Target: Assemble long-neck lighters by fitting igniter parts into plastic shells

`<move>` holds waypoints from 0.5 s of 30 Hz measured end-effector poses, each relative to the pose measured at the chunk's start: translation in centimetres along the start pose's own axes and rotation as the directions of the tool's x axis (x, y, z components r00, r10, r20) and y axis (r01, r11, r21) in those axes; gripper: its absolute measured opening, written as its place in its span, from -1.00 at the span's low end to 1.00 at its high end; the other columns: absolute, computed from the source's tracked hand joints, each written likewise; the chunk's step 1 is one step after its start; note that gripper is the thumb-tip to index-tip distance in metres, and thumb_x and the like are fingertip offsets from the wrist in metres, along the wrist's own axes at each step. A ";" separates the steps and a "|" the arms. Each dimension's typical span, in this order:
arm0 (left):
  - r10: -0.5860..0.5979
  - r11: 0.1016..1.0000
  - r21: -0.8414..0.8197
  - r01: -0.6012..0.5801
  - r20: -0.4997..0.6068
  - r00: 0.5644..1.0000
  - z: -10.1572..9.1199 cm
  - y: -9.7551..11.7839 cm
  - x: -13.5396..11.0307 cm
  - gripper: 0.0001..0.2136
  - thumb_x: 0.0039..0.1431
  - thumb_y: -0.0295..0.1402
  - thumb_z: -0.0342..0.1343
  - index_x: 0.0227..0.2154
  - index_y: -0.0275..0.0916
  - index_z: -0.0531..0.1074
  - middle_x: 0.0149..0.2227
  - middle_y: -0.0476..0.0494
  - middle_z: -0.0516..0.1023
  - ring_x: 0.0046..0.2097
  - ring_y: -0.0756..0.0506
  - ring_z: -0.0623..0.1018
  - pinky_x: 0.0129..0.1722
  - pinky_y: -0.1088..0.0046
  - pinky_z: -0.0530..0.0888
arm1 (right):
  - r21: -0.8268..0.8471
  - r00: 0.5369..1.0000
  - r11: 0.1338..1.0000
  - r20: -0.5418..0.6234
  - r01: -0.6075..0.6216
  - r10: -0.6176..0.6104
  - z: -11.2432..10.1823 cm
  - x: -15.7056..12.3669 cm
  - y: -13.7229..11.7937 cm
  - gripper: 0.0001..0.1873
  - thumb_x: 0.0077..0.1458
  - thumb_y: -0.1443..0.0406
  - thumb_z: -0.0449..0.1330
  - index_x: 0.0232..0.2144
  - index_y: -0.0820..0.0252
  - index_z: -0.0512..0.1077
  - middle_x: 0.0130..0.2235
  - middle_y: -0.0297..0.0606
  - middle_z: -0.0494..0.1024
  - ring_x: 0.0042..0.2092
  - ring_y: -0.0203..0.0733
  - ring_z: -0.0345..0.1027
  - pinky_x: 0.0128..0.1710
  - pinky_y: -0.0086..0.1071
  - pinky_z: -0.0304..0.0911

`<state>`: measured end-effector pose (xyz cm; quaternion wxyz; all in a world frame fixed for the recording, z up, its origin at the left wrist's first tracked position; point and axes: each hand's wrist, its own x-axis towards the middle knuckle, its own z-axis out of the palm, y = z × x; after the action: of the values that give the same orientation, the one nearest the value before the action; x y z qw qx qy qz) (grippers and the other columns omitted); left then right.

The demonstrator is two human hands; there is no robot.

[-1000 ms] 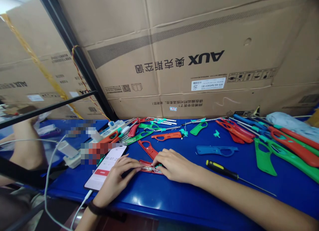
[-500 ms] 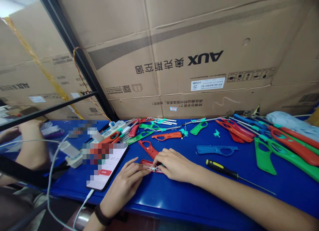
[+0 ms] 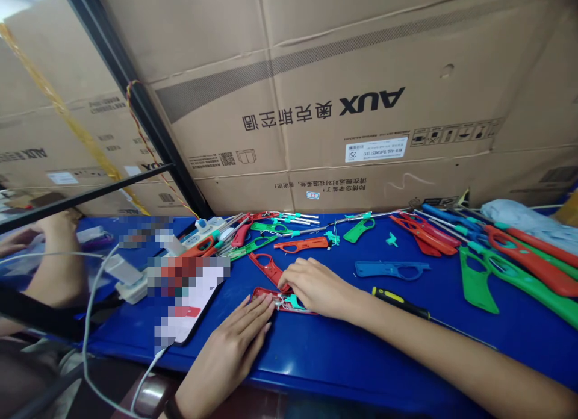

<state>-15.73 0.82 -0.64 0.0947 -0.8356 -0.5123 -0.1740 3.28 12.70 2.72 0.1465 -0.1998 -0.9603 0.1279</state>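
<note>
A red half shell of a gas lighter [image 3: 261, 292] lies on the blue table with its hollow side up. Inside it are a teal trigger piece [image 3: 295, 302] and thin white wires [image 3: 282, 299]. My left hand [image 3: 237, 335] lies flat, fingers stretched together, its fingertips on the shell's left end. Just behind, a second red half shell [image 3: 266, 268] with a finger loop lies slanted. My right hand [image 3: 311, 286] curls over the lower end of that second shell, fingertips closed on it. The right hand also hides part of the lower shell's right end.
A yellow-black screwdriver [image 3: 400, 303] and a blue half shell [image 3: 391, 271] lie to the right. Green and red lighters [image 3: 533, 259] pile at far right. A phone [image 3: 198, 304], power strip [image 3: 135, 286] and cables sit left. Cardboard boxes [image 3: 293, 76] stand behind. Another person's arm [image 3: 58, 256] is at far left.
My left fingers have flattened and now rest on the shell's left end. My right hand has left the inner parts and moved up to the second shell, exposing the teal trigger piece.
</note>
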 end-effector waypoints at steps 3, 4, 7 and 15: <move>0.013 1.000 0.020 -0.013 0.002 1.000 0.0 0.0 0.0 -0.64 0.26 -0.38 -0.03 0.12 -0.15 0.29 0.08 -0.12 0.44 0.11 -0.15 0.41 0.13 0.16 0.35 | -0.016 0.999 1.000 -0.039 -0.004 0.003 -1.0 0.1 0.0 -0.76 0.18 0.46 0.00 -0.24 0.23 0.45 -0.24 -0.18 0.54 -0.15 -0.15 0.32 -0.16 -0.32 0.15; 0.015 1.000 0.026 -0.015 0.006 1.000 0.0 0.1 0.0 -0.63 0.25 -0.38 -0.02 0.12 -0.15 0.29 0.07 -0.12 0.45 0.11 -0.16 0.41 0.13 0.14 0.35 | -0.016 0.998 1.000 -0.059 -0.001 0.000 -1.4 0.0 0.1 -0.76 0.18 0.46 0.00 -0.23 0.22 0.45 -0.23 -0.19 0.54 -0.15 -0.15 0.32 -0.15 -0.32 0.15; 0.039 0.999 0.016 -0.039 0.033 0.999 -0.2 0.5 0.1 -0.61 0.24 -0.40 -0.01 0.14 -0.15 0.26 0.07 -0.13 0.45 0.10 -0.15 0.42 0.15 0.12 0.32 | -0.005 0.990 1.000 -0.141 -0.008 0.007 -2.5 -0.5 0.4 -0.75 0.17 0.46 0.01 -0.22 0.19 0.44 -0.20 -0.22 0.54 -0.15 -0.16 0.33 -0.13 -0.29 0.15; 0.045 0.999 0.016 -0.046 0.037 0.998 -0.5 3.2 0.8 -0.53 0.26 -0.32 -0.01 0.21 -0.09 0.12 0.17 -0.11 0.32 0.18 -0.16 0.34 0.17 0.09 0.27 | 0.052 0.943 0.997 -0.324 -0.062 0.076 -4.8 -4.2 2.0 -0.75 0.19 0.43 0.00 -0.19 0.09 0.42 -0.15 -0.33 0.54 -0.09 -0.20 0.32 -0.01 -0.21 0.10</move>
<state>-12.68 -0.11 0.18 0.0962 -0.8493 -0.4963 -0.1524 9.22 13.57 5.55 0.3024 -0.2485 -0.9126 0.1180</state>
